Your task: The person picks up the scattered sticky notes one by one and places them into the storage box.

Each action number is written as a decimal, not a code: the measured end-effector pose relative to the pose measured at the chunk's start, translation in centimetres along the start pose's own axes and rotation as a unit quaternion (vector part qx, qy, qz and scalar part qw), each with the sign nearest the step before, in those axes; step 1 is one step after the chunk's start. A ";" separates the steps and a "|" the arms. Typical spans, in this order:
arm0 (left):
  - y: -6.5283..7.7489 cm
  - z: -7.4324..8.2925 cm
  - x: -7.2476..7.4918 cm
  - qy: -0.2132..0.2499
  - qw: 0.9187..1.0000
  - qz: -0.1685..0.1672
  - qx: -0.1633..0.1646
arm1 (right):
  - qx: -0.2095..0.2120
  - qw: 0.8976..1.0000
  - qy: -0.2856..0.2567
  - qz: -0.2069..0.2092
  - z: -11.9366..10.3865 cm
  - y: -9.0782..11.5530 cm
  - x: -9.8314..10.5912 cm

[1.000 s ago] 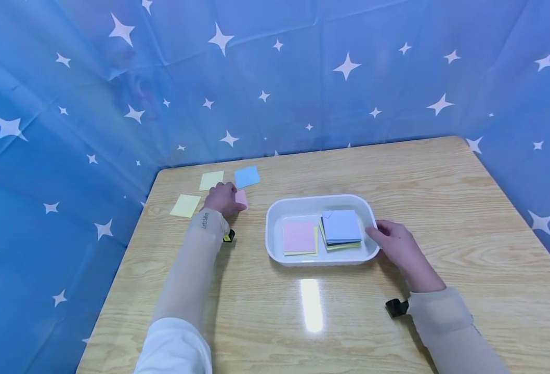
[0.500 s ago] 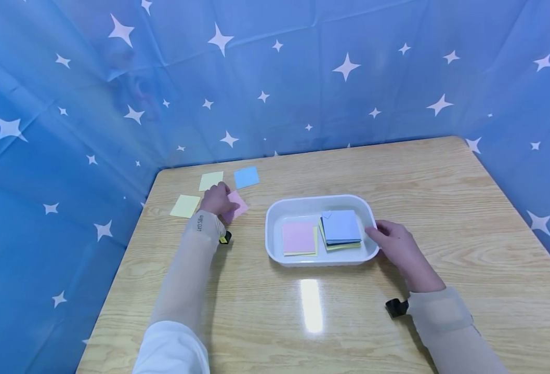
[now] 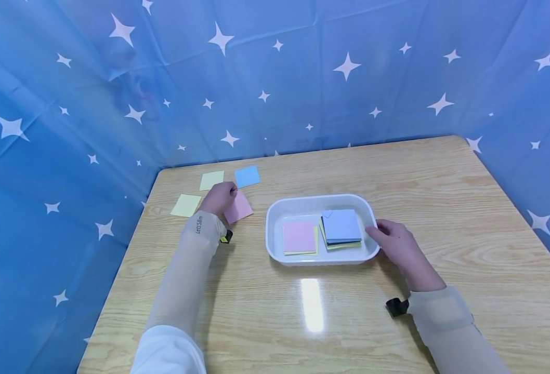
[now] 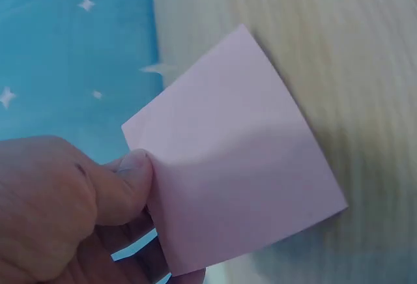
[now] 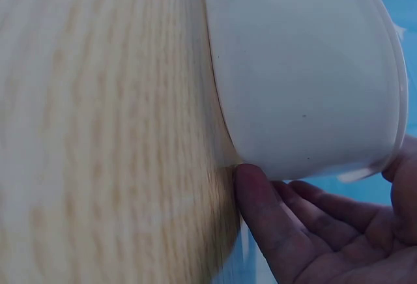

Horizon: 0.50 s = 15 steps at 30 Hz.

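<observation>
My left hand point(image 3: 221, 198) pinches a pink sticky note point(image 4: 238, 160) along one edge, thumb on top and fingers beneath, at the table's left side. Close by lie two pale yellow notes, one nearer point(image 3: 185, 205) and one farther point(image 3: 211, 180), plus a blue note point(image 3: 247, 176). At the right end of a white plastic tray point(image 3: 275, 208), my right hand point(image 3: 395, 244) holds the rim, its thumb over the edge and its fingers against the outer wall point(image 5: 300, 88). Inside the tray are a pink pad on yellow paper point(image 3: 299, 237) and a blue stack over yellow sheets point(image 3: 341, 226).
The wooden table point(image 3: 256, 311) ends at a blue star-patterned curtain point(image 3: 293, 78) behind and on both sides. A bright light reflection point(image 3: 312, 305) shows on the tabletop in front of the tray.
The pink note, mostly hidden by my left hand before, has come toward me and turned, and more of it now shows. My right hand and the tray have stayed put.
</observation>
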<state>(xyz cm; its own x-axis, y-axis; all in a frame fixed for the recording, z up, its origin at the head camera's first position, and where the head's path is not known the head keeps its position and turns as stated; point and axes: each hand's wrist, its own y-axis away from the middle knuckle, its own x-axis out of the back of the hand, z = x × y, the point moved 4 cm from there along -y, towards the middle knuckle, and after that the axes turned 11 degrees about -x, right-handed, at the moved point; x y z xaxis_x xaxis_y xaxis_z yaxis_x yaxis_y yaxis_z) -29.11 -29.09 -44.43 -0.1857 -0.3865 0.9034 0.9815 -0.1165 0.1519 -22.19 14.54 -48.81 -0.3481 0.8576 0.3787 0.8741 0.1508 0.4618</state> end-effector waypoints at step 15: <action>0.6 7.6 1.6 -0.008 0.996 -0.011 -0.086 | 0.002 1.000 0.006 0.003 0.1 -0.2 0.0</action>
<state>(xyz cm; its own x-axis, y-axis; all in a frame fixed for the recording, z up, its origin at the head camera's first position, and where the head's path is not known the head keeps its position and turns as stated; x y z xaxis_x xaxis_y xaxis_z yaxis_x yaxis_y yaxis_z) -28.48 -22.81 -39.83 -0.2050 -0.3680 0.9069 0.9545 -0.2802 0.1020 -22.29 14.54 -48.97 -0.3471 0.8529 0.3899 0.8771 0.1481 0.4569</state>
